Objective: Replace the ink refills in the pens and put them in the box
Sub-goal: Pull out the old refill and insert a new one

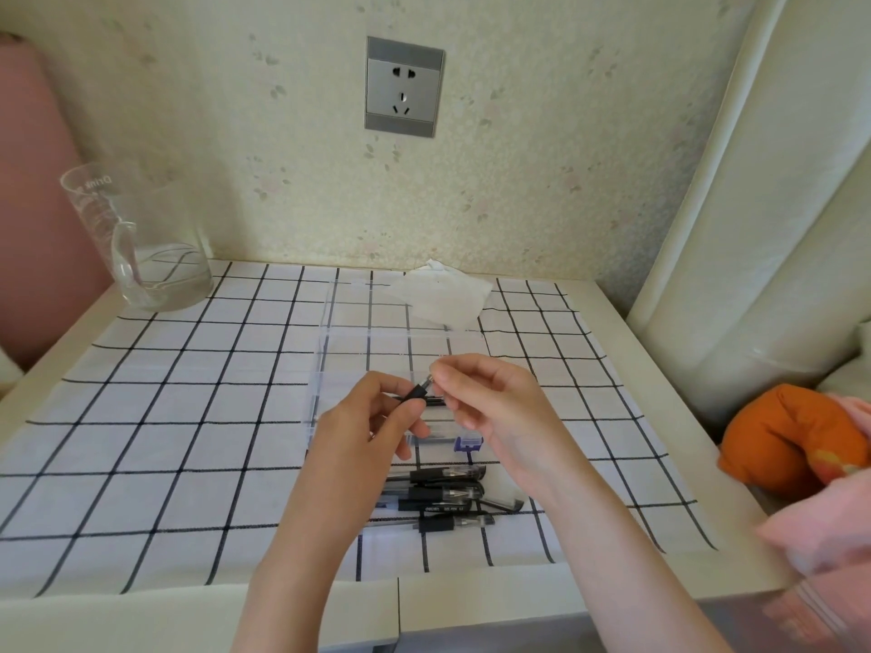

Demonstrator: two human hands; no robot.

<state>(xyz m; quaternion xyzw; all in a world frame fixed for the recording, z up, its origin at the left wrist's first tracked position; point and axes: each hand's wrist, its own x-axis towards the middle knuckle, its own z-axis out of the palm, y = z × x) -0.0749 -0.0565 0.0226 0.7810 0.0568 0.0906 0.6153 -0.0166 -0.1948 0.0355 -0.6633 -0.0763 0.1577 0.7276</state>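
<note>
One table [52,369] with one checked cloth [155,407] carries one glass jug [141,238] far left, one clear box [325,351] mid-table and one tissue [438,299] behind it. Above the box, the left hand [367,421] has its grip curled round one black pen [414,394]; the right hand [490,407] has its grip pinching the tip. About four pens [443,494] lie heaped just in front of the box.

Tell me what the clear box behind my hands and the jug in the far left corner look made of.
Box: probably hard clear plastic, glossy; the grid cloth shows straight through its walls. Jug: clear glass or acrylic, hard to tell which; shiny, see-through, with white printed markings.
</note>
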